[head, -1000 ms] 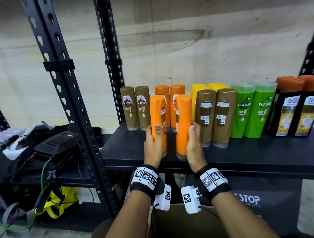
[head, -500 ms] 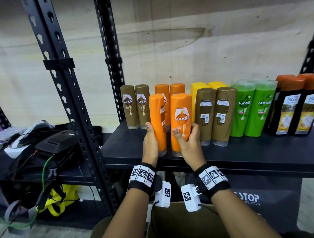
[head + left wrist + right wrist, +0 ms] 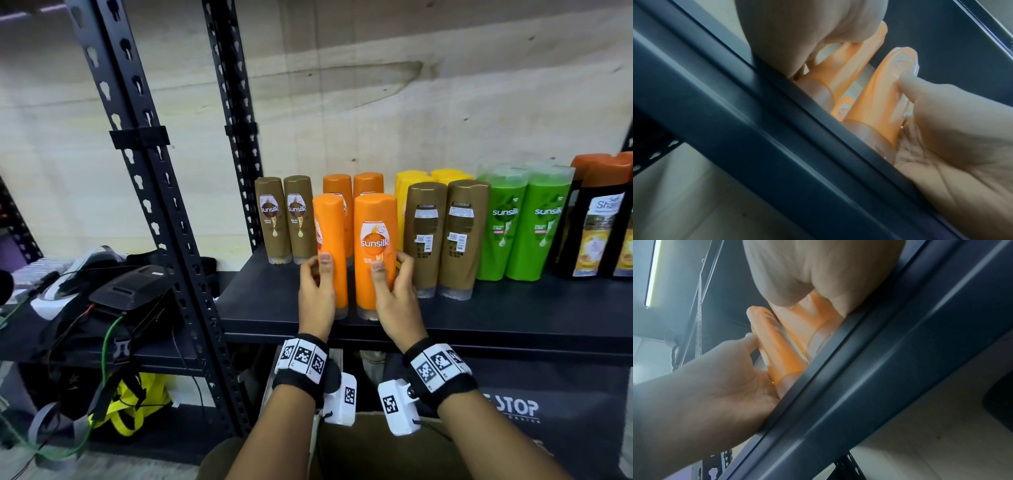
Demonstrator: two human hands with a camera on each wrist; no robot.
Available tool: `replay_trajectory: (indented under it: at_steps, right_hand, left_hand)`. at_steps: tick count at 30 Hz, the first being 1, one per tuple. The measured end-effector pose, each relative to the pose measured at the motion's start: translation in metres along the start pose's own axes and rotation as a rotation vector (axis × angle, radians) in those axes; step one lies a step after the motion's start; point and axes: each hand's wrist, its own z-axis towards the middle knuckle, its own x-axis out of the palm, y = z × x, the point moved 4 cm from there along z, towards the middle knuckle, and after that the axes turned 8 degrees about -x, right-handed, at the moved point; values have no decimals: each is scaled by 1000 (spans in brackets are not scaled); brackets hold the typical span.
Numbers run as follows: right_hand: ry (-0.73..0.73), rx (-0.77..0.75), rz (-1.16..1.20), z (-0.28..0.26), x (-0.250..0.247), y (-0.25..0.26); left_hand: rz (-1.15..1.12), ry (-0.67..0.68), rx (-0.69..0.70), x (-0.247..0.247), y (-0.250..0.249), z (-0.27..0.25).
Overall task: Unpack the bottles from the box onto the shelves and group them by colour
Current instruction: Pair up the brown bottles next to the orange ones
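Note:
Two orange Sunsilk bottles stand upright near the front of the black shelf (image 3: 513,308). My left hand (image 3: 317,270) grips the left orange bottle (image 3: 330,240) low down; this bottle is turned edge-on. My right hand (image 3: 392,267) grips the right orange bottle (image 3: 375,226), whose label faces me. Two more orange bottles (image 3: 352,186) stand right behind them. In the left wrist view my left thumb presses an orange bottle (image 3: 879,97) above the shelf edge (image 3: 777,129). The right wrist view shows my right palm against an orange bottle (image 3: 781,350).
Brown bottles (image 3: 286,219) stand to the left, and two more brown bottles (image 3: 442,236) to the right with yellow ones (image 3: 402,186) behind. Green bottles (image 3: 520,222) and black orange-capped bottles (image 3: 596,222) follow rightwards. A black upright (image 3: 164,222) rises left. The cardboard box (image 3: 376,452) sits below.
My right hand has turned its orange bottle from edge-on to label forward. Both hands have slid lower on the bottles, and the left bottle has turned slightly.

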Motion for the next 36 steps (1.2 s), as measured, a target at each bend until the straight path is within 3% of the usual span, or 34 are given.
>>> replay_trajectory:
  at_steps: [11, 25, 33, 36]
  right_hand:
    - [41, 8, 27, -2, 0, 0]
    - [45, -42, -26, -5, 2, 10]
    - [-18, -240, -229, 24, -16, 74]
    - [37, -277, -417, 34, -21, 94]
  left_hand:
    - [57, -52, 148, 1, 3, 3]
    - [59, 78, 88, 5, -5, -11]
    - [372, 13, 236, -12, -45, -10]
    - [489, 32, 294, -16, -68, -4]
